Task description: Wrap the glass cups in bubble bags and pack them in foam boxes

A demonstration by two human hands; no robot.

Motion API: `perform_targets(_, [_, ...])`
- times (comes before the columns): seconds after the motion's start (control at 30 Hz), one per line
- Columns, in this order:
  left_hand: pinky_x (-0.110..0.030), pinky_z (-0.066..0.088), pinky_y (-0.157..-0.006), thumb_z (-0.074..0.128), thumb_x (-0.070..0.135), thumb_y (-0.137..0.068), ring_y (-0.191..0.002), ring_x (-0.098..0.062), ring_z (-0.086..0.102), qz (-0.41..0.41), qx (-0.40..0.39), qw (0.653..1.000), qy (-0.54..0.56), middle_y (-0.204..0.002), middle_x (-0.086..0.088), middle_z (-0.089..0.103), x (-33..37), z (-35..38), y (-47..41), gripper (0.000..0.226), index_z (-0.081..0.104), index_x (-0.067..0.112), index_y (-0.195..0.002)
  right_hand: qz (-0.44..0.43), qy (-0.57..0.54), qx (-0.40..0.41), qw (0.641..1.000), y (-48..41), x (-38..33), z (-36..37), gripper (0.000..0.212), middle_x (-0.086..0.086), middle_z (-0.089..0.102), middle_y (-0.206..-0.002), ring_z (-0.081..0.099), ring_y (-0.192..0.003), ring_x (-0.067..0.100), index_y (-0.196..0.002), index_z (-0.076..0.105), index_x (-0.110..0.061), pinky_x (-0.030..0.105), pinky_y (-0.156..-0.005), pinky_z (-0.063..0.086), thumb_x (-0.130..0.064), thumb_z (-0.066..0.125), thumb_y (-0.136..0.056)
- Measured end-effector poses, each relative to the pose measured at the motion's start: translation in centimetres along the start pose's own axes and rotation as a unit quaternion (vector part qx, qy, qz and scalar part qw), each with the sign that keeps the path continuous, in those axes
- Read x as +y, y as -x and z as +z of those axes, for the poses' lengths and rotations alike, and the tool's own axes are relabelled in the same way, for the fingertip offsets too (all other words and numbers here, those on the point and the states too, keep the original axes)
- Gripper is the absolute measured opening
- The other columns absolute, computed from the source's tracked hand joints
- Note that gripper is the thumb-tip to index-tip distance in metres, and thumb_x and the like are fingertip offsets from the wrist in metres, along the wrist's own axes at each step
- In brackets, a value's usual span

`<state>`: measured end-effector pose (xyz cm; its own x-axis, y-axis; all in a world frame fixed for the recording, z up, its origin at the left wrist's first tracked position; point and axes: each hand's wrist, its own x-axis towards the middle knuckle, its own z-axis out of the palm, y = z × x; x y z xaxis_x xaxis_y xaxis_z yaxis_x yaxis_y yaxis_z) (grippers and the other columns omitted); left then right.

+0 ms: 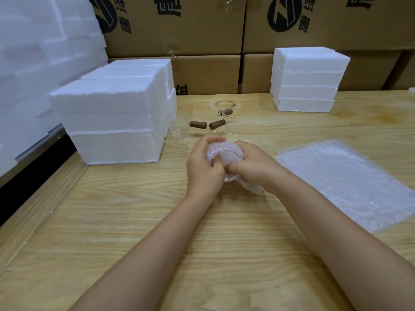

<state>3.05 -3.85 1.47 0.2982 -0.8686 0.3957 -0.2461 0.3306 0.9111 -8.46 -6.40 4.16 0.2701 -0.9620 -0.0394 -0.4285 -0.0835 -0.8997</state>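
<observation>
Count from the one head view. Hands: 2, the left hand [204,169] and the right hand [250,168]. One bubble-wrapped bundle [226,153]. Bare glass cups [179,131]: 3, counted by their brown handles [197,125]; the glass outlines are faint. Flat bubble bags [343,182]: 1 pile, sheets not countable. Foam boxes: right stack [307,79] shows 4 layers; left stack [116,122], layer count unclear. Cardboard cartons [175,25]: at least 4.

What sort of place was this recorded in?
Probably a warehouse packing bench: printed cardboard cartons stacked behind, white foam boxes piled on the wooden table, flat bubble bags at the right, and left hand and right hand gripping a bubble-wrapped bundle.
</observation>
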Motion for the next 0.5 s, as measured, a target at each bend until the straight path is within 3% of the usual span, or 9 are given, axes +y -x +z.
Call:
perform_targets(0.1, [-0.019,0.05,-0.081,0.054,0.001,-0.073,-0.098,-0.001,0.06,0.007,-0.059,0.997,0.05,-0.102,0.012,0.063,0.2,-0.2,0.1,0.042,0.061,0.034,-0.099,0.006,0.006,0.05,0.999,-0.3,0.3,-0.3,0.024,0.013,0.066,-0.089,0.058,-0.068,0.024,-0.094,0.061,-0.013,0.033,-0.056,0.044,-0.001,0.056,-0.075])
perform_targets(0.27, [-0.03,0.048,-0.095,0.054,-0.007,-0.077,-0.113,-0.014,0.056,0.011,-0.099,0.995,-0.019,-0.121,0.002,0.059,-0.4,-0.1,-0.1,0.056,0.058,0.029,-0.12,0.007,0.003,0.04,0.999,-0.1,0.8,-0.8,0.018,0.0,0.063,-0.073,0.056,-0.056,0.012,-0.09,0.063,-0.018,0.025,-0.05,0.041,-0.007,0.06,-0.077])
perform_targets(0.33, [-0.03,0.047,-0.097,0.049,-0.009,-0.077,-0.114,-0.014,0.055,0.002,-0.083,0.996,-0.032,-0.123,0.004,0.059,-0.6,-0.2,-0.3,0.06,0.058,0.031,-0.12,0.001,0.003,-0.028,1.0,0.0,0.7,-1.4,0.02,0.005,0.068,-0.084,0.064,-0.067,0.014,-0.102,0.062,-0.018,0.029,-0.061,0.047,-0.014,0.063,-0.082])
perform_targets(0.4, [-0.032,0.047,-0.092,0.044,-0.011,-0.077,-0.108,-0.017,0.057,0.005,-0.064,0.997,-0.039,-0.121,0.005,0.059,-0.8,-0.4,-0.4,0.061,0.058,0.032,-0.117,0.019,-0.026,-0.078,0.996,0.1,0.4,-1.9,0.028,0.009,0.068,-0.108,0.066,-0.095,0.025,-0.114,0.061,-0.02,0.037,-0.081,0.049,-0.024,0.061,-0.086])
perform_targets(0.47, [-0.035,0.049,-0.088,0.041,-0.012,-0.075,-0.1,-0.02,0.058,-0.002,-0.053,0.998,-0.043,-0.117,0.001,0.06,-1.1,-0.4,-0.6,0.061,0.058,0.031,-0.115,0.021,-0.001,-0.064,0.998,-0.1,0.3,-1.8,0.032,0.004,0.065,-0.115,0.062,-0.104,0.023,-0.119,0.06,-0.021,0.036,-0.09,0.048,-0.034,0.057,-0.089])
perform_targets(0.5, [-0.038,0.05,-0.09,0.041,-0.012,-0.074,-0.1,-0.02,0.057,-0.009,-0.051,0.998,-0.047,-0.116,-0.002,0.06,-1.2,-0.3,-0.6,0.06,0.058,0.029,-0.115,0.01,0.04,-0.035,0.999,-0.2,0.2,-1.5,0.032,0.001,0.065,-0.113,0.062,-0.102,0.019,-0.118,0.06,-0.022,0.033,-0.087,0.049,-0.037,0.055,-0.09])
